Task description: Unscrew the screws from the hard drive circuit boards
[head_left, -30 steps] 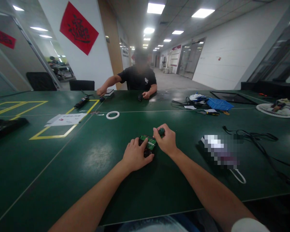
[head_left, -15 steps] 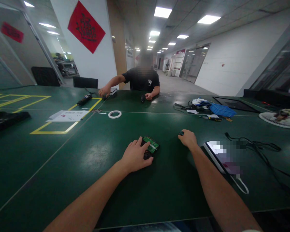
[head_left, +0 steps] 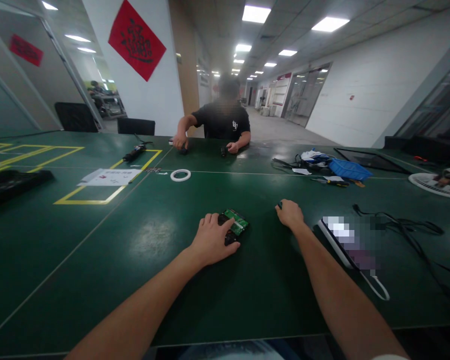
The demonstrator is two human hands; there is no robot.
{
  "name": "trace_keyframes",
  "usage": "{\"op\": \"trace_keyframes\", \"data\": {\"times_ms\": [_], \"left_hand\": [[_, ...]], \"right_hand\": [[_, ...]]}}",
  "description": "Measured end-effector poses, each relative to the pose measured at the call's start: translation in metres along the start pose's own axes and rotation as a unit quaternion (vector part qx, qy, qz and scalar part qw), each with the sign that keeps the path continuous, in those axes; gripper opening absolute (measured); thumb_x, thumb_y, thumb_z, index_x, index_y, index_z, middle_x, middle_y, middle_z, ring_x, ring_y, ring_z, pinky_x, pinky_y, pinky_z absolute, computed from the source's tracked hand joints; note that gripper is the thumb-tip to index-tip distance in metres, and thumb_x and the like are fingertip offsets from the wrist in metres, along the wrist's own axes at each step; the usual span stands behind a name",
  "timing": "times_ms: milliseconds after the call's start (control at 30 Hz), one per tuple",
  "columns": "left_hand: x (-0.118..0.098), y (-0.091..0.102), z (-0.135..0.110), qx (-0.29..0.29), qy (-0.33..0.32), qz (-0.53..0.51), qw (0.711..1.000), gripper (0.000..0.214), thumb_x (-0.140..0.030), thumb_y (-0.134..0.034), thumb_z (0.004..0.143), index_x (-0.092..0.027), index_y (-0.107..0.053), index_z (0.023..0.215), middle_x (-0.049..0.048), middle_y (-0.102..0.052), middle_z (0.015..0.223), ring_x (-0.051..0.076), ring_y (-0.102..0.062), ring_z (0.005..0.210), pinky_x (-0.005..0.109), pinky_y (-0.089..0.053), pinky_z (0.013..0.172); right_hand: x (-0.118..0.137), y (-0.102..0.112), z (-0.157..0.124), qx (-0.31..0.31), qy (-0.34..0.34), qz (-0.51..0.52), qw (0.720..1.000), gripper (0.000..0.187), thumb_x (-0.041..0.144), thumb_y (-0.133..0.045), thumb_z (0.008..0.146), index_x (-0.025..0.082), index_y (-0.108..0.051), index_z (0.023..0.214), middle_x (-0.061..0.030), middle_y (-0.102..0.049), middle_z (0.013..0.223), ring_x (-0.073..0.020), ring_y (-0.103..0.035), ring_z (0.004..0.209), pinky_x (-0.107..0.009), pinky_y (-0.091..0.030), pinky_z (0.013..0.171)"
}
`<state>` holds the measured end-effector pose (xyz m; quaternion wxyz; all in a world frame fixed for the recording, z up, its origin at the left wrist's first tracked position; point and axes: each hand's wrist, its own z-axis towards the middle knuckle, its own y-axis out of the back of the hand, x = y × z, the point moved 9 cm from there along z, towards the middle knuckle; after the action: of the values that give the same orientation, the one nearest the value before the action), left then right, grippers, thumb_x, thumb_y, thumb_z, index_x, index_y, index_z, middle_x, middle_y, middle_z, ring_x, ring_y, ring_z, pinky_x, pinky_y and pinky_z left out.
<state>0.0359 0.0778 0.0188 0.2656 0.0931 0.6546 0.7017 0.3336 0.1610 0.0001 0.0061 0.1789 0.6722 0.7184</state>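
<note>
My left hand (head_left: 212, 240) grips a black device with a green circuit board (head_left: 239, 223) on its top, lying on the table. Its index finger reaches over the board, and its thumb lies along the near side. The palm and fingers hide the device's left part. Off to the right, my right hand (head_left: 290, 214) is closed just above or on the table. Between its fingertips pokes out the end of a small dark object (head_left: 279, 205); the rest is covered by the fingers.
Right of my right forearm lies a pixelated flat device (head_left: 335, 242) with a white strap, and black cables (head_left: 405, 225). Farther off are a white tape ring (head_left: 180, 175), a blue basket (head_left: 349, 169), and a screwdriver (head_left: 332, 183). Across the table sits a person (head_left: 225, 120) handling dark objects.
My hands stay nearly in place, with the view shifted slightly. The other person's arm on the left side of the view has drawn in toward their body with a dark object.
</note>
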Motion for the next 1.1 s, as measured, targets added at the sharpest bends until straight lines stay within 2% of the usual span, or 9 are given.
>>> {"op": "trace_keyframes", "data": {"times_ms": [100, 200, 300, 467, 633, 867, 1000, 1067, 1100], "left_hand": [[-0.003, -0.001, 0.002, 0.011, -0.050, -0.011, 0.999, 0.072, -0.066, -0.061, 0.085, -0.034, -0.051, 0.149, 0.0146, -0.045, 0.149, 0.039, -0.042, 0.134, 0.055, -0.036, 0.109], [-0.003, -0.002, 0.003, 0.023, -0.086, -0.022, 0.996, 0.073, -0.061, -0.065, 0.084, -0.034, -0.050, 0.150, 0.0128, -0.041, 0.153, 0.039, -0.041, 0.136, 0.054, -0.036, 0.111], [-0.001, -0.002, 0.003, 0.023, -0.082, -0.028, 0.996, 0.074, -0.058, -0.068, 0.082, -0.034, -0.050, 0.150, 0.0118, -0.040, 0.155, 0.039, -0.040, 0.136, 0.054, -0.036, 0.111], [-0.002, -0.004, 0.004, 0.025, -0.080, -0.032, 0.996, 0.075, -0.057, -0.068, 0.083, -0.035, -0.048, 0.151, 0.0113, -0.039, 0.156, 0.040, -0.040, 0.137, 0.055, -0.037, 0.110], [-0.001, -0.006, 0.004, 0.021, -0.081, -0.026, 0.996, 0.075, -0.056, -0.069, 0.082, -0.034, -0.048, 0.151, 0.0120, -0.039, 0.156, 0.040, -0.040, 0.137, 0.056, -0.036, 0.111], [0.000, -0.006, 0.003, 0.028, -0.077, -0.024, 0.996, 0.075, -0.058, -0.068, 0.083, -0.036, -0.047, 0.152, 0.0115, -0.038, 0.156, 0.041, -0.039, 0.137, 0.057, -0.036, 0.111], [-0.001, -0.006, 0.004, 0.026, -0.079, -0.024, 0.996, 0.074, -0.059, -0.066, 0.084, -0.035, -0.047, 0.152, 0.0123, -0.038, 0.156, 0.041, -0.039, 0.138, 0.057, -0.037, 0.110], [-0.001, -0.005, 0.004, 0.026, -0.078, -0.026, 0.996, 0.074, -0.059, -0.066, 0.084, -0.035, -0.048, 0.151, 0.0124, -0.038, 0.156, 0.041, -0.038, 0.139, 0.056, -0.036, 0.111], [0.000, -0.005, 0.004, 0.027, -0.077, -0.029, 0.996, 0.074, -0.059, -0.066, 0.083, -0.035, -0.048, 0.151, 0.0122, -0.038, 0.156, 0.041, -0.038, 0.139, 0.056, -0.036, 0.111]], "right_hand": [[0.039, 0.006, -0.018, 0.012, 0.090, 0.031, 0.995, 0.024, 0.038, -0.058, 0.097, 0.020, -0.071, 0.106, -0.0109, -0.072, 0.110, -0.0240, -0.067, 0.103, -0.033, -0.049, 0.088], [0.093, 0.010, -0.049, 0.048, 0.245, 0.102, 0.963, 0.022, 0.040, -0.059, 0.096, 0.023, -0.073, 0.098, -0.0064, -0.074, 0.102, -0.0212, -0.068, 0.095, -0.031, -0.048, 0.082], [0.118, 0.009, -0.070, 0.069, 0.291, 0.127, 0.946, 0.017, 0.035, -0.063, 0.093, 0.021, -0.073, 0.092, -0.0065, -0.074, 0.095, -0.0212, -0.067, 0.086, -0.031, -0.045, 0.075], [0.127, 0.001, -0.078, 0.071, 0.288, 0.136, 0.945, 0.009, 0.028, -0.068, 0.089, 0.020, -0.071, 0.089, -0.0065, -0.074, 0.092, -0.0203, -0.066, 0.085, -0.029, -0.044, 0.074], [0.127, -0.003, -0.076, 0.095, 0.273, 0.163, 0.943, 0.009, 0.028, -0.068, 0.088, 0.019, -0.072, 0.089, -0.0050, -0.073, 0.091, -0.0185, -0.065, 0.083, -0.028, -0.044, 0.073], [0.129, 0.002, -0.080, 0.110, 0.274, 0.196, 0.935, 0.009, 0.028, -0.070, 0.084, 0.020, -0.073, 0.086, -0.0030, -0.073, 0.089, -0.0175, -0.064, 0.082, -0.028, -0.045, 0.073], [0.121, 0.014, -0.074, 0.078, 0.254, 0.253, 0.930, 0.017, 0.036, -0.073, 0.082, 0.020, -0.073, 0.087, -0.0023, -0.072, 0.088, -0.0174, -0.063, 0.080, -0.029, -0.045, 0.072], [0.108, 0.027, -0.066, 0.045, 0.212, 0.312, 0.925, 0.026, 0.046, -0.071, 0.082, 0.020, -0.071, 0.087, -0.0024, -0.069, 0.083, -0.0172, -0.061, 0.075, -0.029, -0.045, 0.068], [0.102, 0.034, -0.062, 0.033, 0.189, 0.359, 0.913, 0.032, 0.052, -0.067, 0.084, 0.020, -0.070, 0.087, -0.0024, -0.068, 0.081, -0.0170, -0.059, 0.072, -0.029, -0.045, 0.065]]}}
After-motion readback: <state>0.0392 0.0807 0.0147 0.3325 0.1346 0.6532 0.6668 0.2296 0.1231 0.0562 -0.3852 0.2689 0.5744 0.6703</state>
